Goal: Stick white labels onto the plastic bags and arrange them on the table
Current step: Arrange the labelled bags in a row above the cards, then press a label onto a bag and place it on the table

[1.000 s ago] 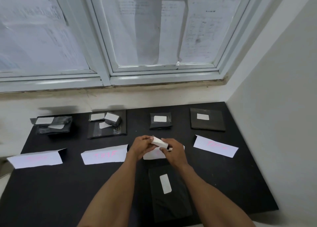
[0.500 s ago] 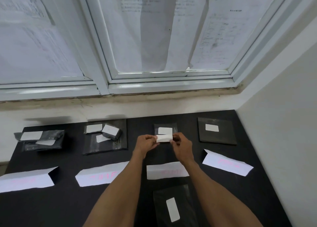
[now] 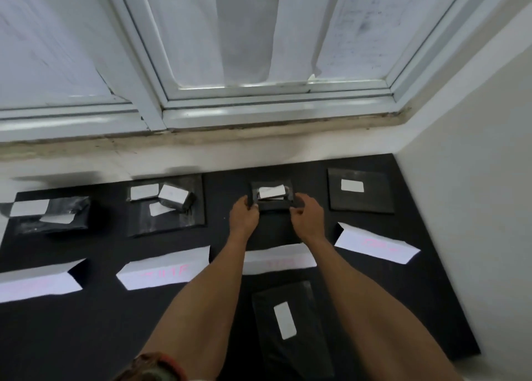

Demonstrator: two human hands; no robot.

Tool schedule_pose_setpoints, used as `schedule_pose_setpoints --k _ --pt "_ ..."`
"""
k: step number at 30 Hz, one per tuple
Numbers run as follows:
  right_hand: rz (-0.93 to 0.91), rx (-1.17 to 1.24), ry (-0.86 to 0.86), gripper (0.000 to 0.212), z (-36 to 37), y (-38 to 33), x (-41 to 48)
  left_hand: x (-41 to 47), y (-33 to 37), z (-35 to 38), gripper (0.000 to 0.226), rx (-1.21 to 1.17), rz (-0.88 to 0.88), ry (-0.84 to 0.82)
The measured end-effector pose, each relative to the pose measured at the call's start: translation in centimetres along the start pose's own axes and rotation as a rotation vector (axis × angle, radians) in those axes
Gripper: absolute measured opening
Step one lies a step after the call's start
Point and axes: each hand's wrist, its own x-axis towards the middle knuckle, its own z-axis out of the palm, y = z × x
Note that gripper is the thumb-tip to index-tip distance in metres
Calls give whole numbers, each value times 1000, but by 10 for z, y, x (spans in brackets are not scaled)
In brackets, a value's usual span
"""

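Window corner with a white wall at right; a black counter point(image 3: 86, 337) lies under the sill.

Back row, left to right:
1. Heap of black plastic bags point(image 3: 57, 219), white labels on top.
2. Flat bag pile point(image 3: 167, 208) carrying smaller labelled packets.
3. Small black bag point(image 3: 272, 203) with a white label point(image 3: 270, 191) on its upper face. The left hand point(image 3: 244, 216) grips its left end and the right hand point(image 3: 306, 216) its right end, the fingers of both curled round the edges. Whether it touches the counter cannot be told.
4. Flat labelled bag point(image 3: 361, 195), lying apart at right.

Front row: four paper strips point(image 3: 164, 268) with pink writing, one before each station.

Nearest edge: one further labelled bag point(image 3: 288, 352), flat, between the forearms.

Step in hand, by judgement: placing the small black bag behind the third strip. The next move calls for squaring it to the row and loosening both grips. After that the near bag can go to its station.
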Motion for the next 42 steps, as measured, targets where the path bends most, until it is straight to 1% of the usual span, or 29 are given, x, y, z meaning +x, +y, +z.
schedule_pose_setpoints --k 2,3,5,7,8,9,10,12,13,15,17,18,19,20,21,22,24,25,27,28,31,32,34,35,37,38,40,41,42 --pt "30 15 58 33 -6 13 -22 -19 -9 -1 50 -20 16 54" --pt "38 15 81 31 -11 20 -36 -33 -14 0 49 -21 39 98" --pt "36 8 111 24 -17 34 -62 -59 -21 3 41 -14 101 229" --pt "38 17 127 17 -21 44 -88 -90 -25 9 23 17 134 377" --pt "41 26 136 15 -23 49 -102 -108 -28 14 15 15 103 438" --pt "45 22 149 13 -24 53 -116 -126 -33 19 9 -5 35 480" --pt "49 12 163 12 -26 58 -131 -146 -39 28 8 -33 -75 504" --pt "61 12 182 15 -26 65 -152 -176 -54 45 18 -70 -316 516" --pt "49 21 173 19 -28 69 -163 -192 -62 54 25 -79 -396 505" --pt "0 28 175 29 -31 71 -172 -209 -73 64 38 -55 -474 446" --pt "-45 -16 253 34 -34 71 -175 -219 -79 66 50 -52 -519 358" --pt "-25 -55 300 34 -35 71 -178 -221 -83 66 55 -56 -538 311" --pt "45 -87 325 33 -35 73 -182 -223 -87 66 59 -65 -545 264" --pt "151 -96 307 32 -37 75 -188 -225 -90 66 61 -82 -538 218" --pt "279 -94 234 31 -37 78 -193 -227 -91 65 62 -116 -530 178" --pt "406 -95 111 32 -34 81 -199 -227 -93 64 61 -140 -522 150" --pt "563 -85 -148 39 -29 89 -216 -228 -100 64 63 -156 -517 109" --pt "583 -83 -215 42 -26 92 -224 -227 -105 65 68 -164 -530 96" --pt "571 -93 -250 47 -21 97 -236 -231 -113 66 78 -154 -557 74" --pt "566 -91 -258 47 -20 98 -241 -234 -118 66 78 -151 -573 76" --pt "548 -60 -275 42 -29 103 -252 -241 -128 62 66 -224 -635 86" --pt "539 -44 -261 40 -33 106 -256 -241 -134 61 69 -251 -655 85" --pt "495 8 -215 35 -43 110 -263 -246 -133 61 76 -306 -669 28" --pt "454 30 -195 32 -49 109 -265 -244 -133 65 73 -353 -651 4" --pt "386 54 -129 28 -62 101 -260 -262 -102 62 56 -423 -618 -33" --pt "363 51 -77 28 -71 95 -254 -267 -89 63 46 -456 -605 -38" --pt "293 6 42 30 -95 81 -232 -273 -55 65 22 -527 -602 -102" --pt "236 -40 94 30 -108 74 -218 -272 -40 66 16 -585 -588 -145" --pt "181 -92 130 30 -122 67 -202 -268 -27 69 16 -640 -566 -201"
